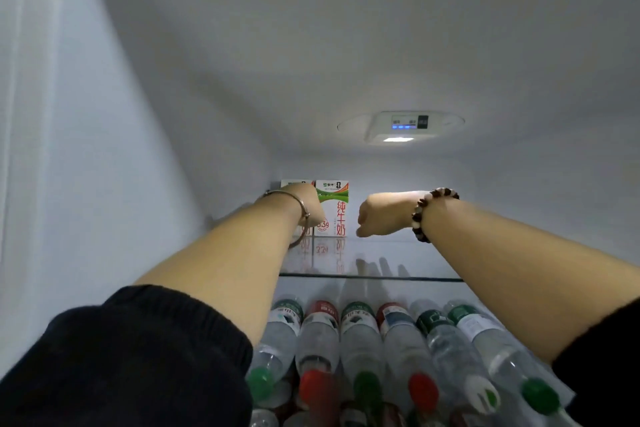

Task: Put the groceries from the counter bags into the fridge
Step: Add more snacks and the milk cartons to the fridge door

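White milk carton [334,210], green band, red lettering, stands upright.

On the glass shelf [415,253], toward 11 o'clock at the back: two milk cartons [332,206], upright and touching. Beneath it, a row of water bottles [360,340] on their sides, caps toward 6 o'clock.

You have open room on the glass shelf [426,253] from 12 to 3 o'clock; milk cartons [333,208] block 11 o'clock; water bottles [360,340] crowd below.

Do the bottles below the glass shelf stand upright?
No, the bottles lie on their sides under the glass shelf, with caps toward the camera.
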